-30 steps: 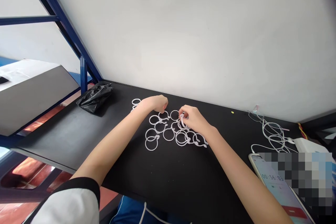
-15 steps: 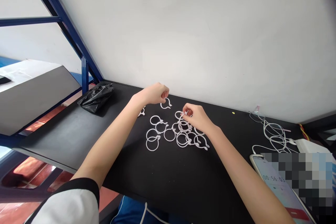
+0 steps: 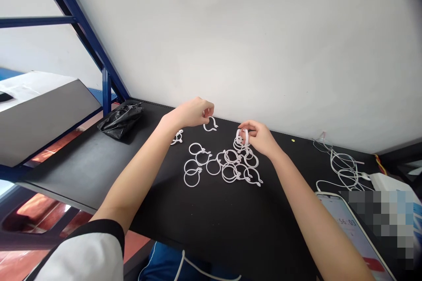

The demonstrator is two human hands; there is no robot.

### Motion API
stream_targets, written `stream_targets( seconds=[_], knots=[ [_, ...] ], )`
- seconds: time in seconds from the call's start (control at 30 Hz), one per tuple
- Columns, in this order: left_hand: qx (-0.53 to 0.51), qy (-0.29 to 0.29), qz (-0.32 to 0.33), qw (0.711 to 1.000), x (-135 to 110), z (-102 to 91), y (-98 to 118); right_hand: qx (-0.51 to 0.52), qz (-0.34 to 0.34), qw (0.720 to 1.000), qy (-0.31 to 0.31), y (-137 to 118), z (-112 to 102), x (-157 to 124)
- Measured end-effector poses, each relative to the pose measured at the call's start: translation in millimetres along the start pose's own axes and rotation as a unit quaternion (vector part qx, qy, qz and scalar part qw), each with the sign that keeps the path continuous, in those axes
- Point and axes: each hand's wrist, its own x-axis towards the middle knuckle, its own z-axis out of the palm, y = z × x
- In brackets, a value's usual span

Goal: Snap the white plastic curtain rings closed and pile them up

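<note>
My left hand point(image 3: 199, 112) is closed, its fingertips pinching a white curtain ring point(image 3: 216, 127) that hangs just above the table. To the right, my right hand point(image 3: 260, 138) has its thumb and fingers closed on another white curtain ring point(image 3: 246, 137), seen nearly edge-on, with more rings right below it. A loose pile of white curtain rings point(image 3: 231, 173) lies in front of my right hand, many overlapping. Several separate rings point(image 3: 191, 178) lie to the left of the pile. A few more rings point(image 3: 178, 137) show partly behind my left forearm.
The black table point(image 3: 198, 219) meets a white wall point(image 3: 231, 44). A crumpled black plastic bag point(image 3: 121, 120) lies at the back left, near a blue metal frame point(image 3: 105, 88). On the right are tangled white cables point(image 3: 344, 169), a phone point(image 3: 349, 232) and a white box point(image 3: 389, 186).
My right hand has moved right and slightly back, lifting a ring from the pile and shifting some rings with it. My left hand has risen slightly, still pinching its ring.
</note>
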Motion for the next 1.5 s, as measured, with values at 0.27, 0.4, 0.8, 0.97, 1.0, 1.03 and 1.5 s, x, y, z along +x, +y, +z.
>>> stream_targets(
  seconds=[0.27, 0.4, 0.8, 0.97, 1.0, 1.03, 1.5],
  knots=[
    [-0.002, 0.005, 0.003, 1.000, -1, -0.1, 0, 0.106, 0.043, 0.993, -0.005, -4, -2, 2],
    [-0.004, 0.006, 0.003, 1.000, -1, -0.1, -1, 0.131, 0.055, 0.990, -0.028, -7, 0, -1],
    [0.003, 0.006, -0.005, 1.000, -2, -0.9, 0, 0.166, 0.078, 0.981, -0.063, -11, 2, -2],
    [0.002, 0.005, -0.006, 1.000, -2, -0.9, 0, 0.158, 0.103, 0.978, -0.089, -11, 3, -3],
    [0.002, 0.005, -0.006, 1.000, -2, -0.7, 0, 0.155, 0.106, 0.978, -0.095, -11, 4, -3],
    [0.002, 0.005, -0.006, 1.000, -2, -0.4, 0, 0.152, 0.107, 0.977, -0.099, -10, 5, -3],
    [0.008, -0.007, -0.012, 1.000, -3, -2.2, 3, 0.086, 0.064, 0.988, -0.112, -3, 8, -4]
  ],
)
